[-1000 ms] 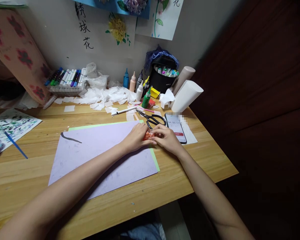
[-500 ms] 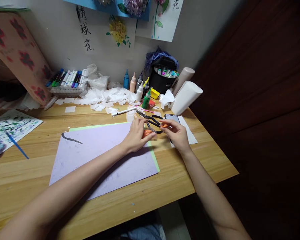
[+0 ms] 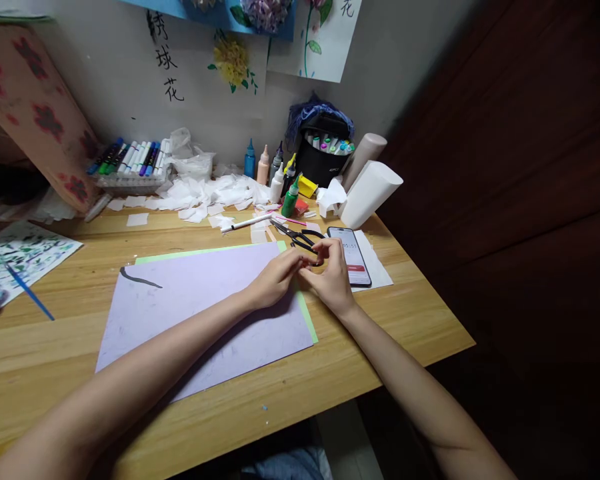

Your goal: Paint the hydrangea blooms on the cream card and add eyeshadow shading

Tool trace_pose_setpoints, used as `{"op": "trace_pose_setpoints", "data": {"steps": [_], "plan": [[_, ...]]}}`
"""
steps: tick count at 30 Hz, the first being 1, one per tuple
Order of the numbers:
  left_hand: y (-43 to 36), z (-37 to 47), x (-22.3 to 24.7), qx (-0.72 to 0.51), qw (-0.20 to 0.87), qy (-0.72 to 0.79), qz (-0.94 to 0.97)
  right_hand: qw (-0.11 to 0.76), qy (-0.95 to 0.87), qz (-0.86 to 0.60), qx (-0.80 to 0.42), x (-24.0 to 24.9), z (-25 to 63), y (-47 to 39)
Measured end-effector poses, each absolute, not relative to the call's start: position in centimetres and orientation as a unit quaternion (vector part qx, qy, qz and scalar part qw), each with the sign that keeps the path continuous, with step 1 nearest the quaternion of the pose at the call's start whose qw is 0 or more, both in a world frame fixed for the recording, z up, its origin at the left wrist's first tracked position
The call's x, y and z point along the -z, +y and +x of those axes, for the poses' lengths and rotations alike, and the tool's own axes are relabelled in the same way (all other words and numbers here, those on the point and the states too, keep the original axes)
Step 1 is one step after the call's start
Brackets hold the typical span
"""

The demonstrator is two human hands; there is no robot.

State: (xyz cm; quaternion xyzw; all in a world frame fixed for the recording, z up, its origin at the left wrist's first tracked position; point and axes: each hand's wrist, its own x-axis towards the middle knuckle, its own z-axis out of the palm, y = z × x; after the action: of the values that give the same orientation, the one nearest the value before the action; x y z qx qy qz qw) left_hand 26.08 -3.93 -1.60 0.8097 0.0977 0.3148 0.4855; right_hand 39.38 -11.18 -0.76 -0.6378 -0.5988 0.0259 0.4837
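Observation:
My left hand (image 3: pixel 275 277) rests over the right part of a lilac sheet (image 3: pixel 200 320), its fingers bent together. My right hand (image 3: pixel 334 277) meets it fingertip to fingertip just past the sheet's right edge, fingers curled. Whatever is between the fingertips is hidden. A light green sheet (image 3: pixel 307 320) shows from under the lilac one, which has a dark curved stroke near its upper left corner. Black-handled scissors (image 3: pixel 300 238) lie just beyond the fingers. A phone (image 3: pixel 353 257) with a lit screen lies on white paper right of my right hand.
Glue bottles (image 3: pixel 291 198), a black marker case (image 3: pixel 325 157) and white rolls (image 3: pixel 373 193) stand at the back. White paper scraps (image 3: pixel 220 191) and a marker tray (image 3: pixel 130 163) lie left of them. A painted sheet (image 3: pixel 25 257) with a blue brush (image 3: pixel 30 292) is far left.
My right hand has moved left to meet my left hand, uncovering more of the phone. The orange pieces seen at both hands earlier are now hidden. The view has shifted slightly.

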Motion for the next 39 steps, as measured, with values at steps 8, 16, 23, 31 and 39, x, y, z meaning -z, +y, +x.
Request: {"op": "trace_pose_setpoints", "data": {"steps": [8, 16, 23, 31, 39], "plan": [[-2.6, 25.4, 1.4, -0.397, 0.309, 0.289, 0.815, 0.353, -0.589, -0.716, -0.123, -0.2, 41.6, -11.5], [-3.5, 25.7, 1.9, -0.218, 0.111, 0.287, 0.926, 0.323, -0.564, -0.737, -0.183, 0.7, 41.5, -11.4], [-3.7, 25.9, 1.5, -0.242, 0.093, 0.291, 0.921, 0.48, -0.512, -0.683, -0.203, 0.5, 41.4, -11.1], [-3.7, 25.6, 1.5, -0.268, 0.114, 0.267, 0.919, 0.522, -0.417, -0.637, -0.386, 0.3, 41.5, -10.9], [-3.5, 25.3, 1.0, -0.289, 0.237, 0.236, 0.897, 0.511, -0.438, -0.642, -0.367, -0.2, 41.5, -11.1]]}}
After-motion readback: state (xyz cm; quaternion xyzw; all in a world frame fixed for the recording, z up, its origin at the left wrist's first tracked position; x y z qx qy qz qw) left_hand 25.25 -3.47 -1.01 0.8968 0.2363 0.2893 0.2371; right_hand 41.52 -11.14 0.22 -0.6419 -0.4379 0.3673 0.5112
